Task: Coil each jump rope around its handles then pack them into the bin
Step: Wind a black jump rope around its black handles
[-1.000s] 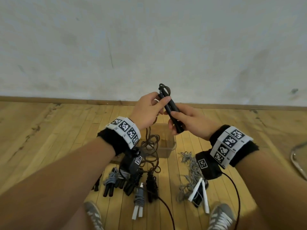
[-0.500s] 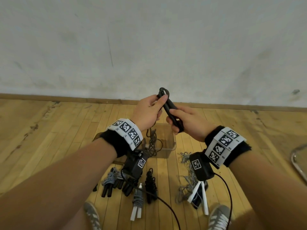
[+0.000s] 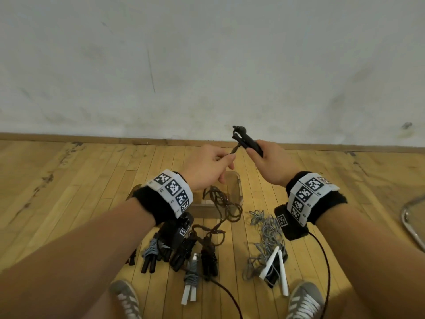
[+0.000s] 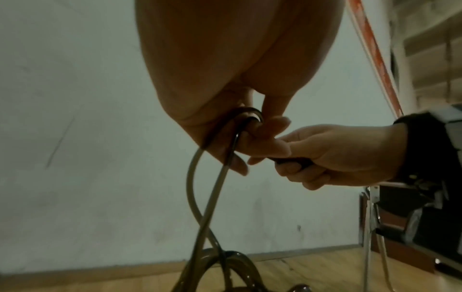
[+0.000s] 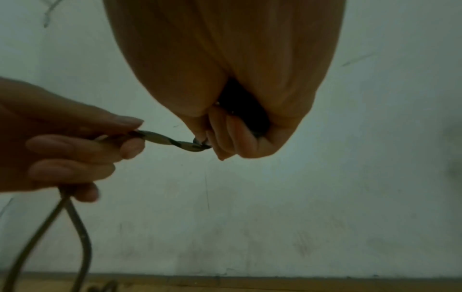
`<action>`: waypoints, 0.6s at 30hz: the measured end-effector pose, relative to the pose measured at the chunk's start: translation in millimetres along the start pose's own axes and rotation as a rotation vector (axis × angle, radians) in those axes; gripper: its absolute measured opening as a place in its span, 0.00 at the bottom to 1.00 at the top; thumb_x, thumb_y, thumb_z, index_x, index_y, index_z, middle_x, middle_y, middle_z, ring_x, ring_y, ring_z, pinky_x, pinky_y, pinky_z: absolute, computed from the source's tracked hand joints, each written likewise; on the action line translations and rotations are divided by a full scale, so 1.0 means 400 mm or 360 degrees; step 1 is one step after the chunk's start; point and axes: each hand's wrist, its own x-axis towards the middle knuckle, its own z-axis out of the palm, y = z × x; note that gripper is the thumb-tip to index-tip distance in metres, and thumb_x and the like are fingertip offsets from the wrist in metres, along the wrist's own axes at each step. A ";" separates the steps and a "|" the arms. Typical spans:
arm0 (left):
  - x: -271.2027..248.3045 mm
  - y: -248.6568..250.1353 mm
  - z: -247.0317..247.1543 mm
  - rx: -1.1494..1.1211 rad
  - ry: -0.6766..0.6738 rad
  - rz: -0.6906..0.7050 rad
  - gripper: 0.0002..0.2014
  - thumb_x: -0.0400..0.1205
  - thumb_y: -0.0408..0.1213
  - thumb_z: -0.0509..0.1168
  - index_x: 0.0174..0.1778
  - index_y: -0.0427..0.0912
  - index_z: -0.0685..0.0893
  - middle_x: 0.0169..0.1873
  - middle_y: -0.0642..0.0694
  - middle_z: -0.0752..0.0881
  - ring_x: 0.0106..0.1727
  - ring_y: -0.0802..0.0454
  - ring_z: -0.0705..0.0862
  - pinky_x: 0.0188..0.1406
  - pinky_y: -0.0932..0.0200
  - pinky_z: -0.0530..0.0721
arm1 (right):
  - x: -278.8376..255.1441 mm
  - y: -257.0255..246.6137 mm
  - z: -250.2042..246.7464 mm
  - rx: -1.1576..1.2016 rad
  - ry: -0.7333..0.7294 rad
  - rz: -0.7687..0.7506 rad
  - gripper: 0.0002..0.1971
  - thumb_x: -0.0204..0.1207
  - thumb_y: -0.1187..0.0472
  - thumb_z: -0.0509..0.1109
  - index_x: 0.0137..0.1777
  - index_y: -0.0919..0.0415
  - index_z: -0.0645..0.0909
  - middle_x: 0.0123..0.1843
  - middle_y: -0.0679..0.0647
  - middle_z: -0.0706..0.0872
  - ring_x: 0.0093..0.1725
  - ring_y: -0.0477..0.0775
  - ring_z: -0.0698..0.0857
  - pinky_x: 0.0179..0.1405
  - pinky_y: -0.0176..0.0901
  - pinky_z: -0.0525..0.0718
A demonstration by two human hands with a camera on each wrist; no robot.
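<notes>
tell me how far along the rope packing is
Done: several coiled ropes lie bundled on the floor. In hand: right hand grips the black handles while left hand pinches the dark rope, mostly unwound. Left: the loose grey rope with white handles, and filling the bin, which looks empty.

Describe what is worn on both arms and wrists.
Both forearms are bare, no sleeves. Each wrist has a black band wrapped with a white strip of black square-pattern tags. Below each hangs a black camera box bearing a small tag; a thin dark cable trails from the right one.
</notes>
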 end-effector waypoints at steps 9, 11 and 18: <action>0.016 -0.006 -0.039 0.0537 0.0157 0.0326 0.10 0.86 0.50 0.68 0.49 0.51 0.92 0.31 0.58 0.85 0.30 0.60 0.78 0.30 0.64 0.70 | -0.010 -0.006 0.010 -0.0619 -0.0520 -0.0230 0.14 0.90 0.46 0.58 0.40 0.43 0.71 0.34 0.47 0.81 0.32 0.49 0.79 0.30 0.42 0.70; 0.030 -0.016 -0.054 0.0382 0.0200 0.0280 0.09 0.83 0.51 0.71 0.44 0.52 0.91 0.30 0.59 0.84 0.30 0.62 0.78 0.30 0.68 0.69 | -0.020 -0.020 0.014 -0.0566 -0.0588 -0.0377 0.15 0.89 0.44 0.60 0.38 0.42 0.71 0.32 0.45 0.80 0.30 0.47 0.77 0.30 0.40 0.70; 0.063 -0.045 -0.086 -0.0512 0.0251 0.0020 0.11 0.81 0.46 0.75 0.46 0.41 0.94 0.38 0.42 0.89 0.39 0.53 0.82 0.46 0.52 0.81 | -0.026 -0.020 0.004 -0.0001 -0.0336 -0.0603 0.10 0.87 0.45 0.64 0.44 0.45 0.79 0.29 0.45 0.79 0.27 0.44 0.76 0.28 0.32 0.69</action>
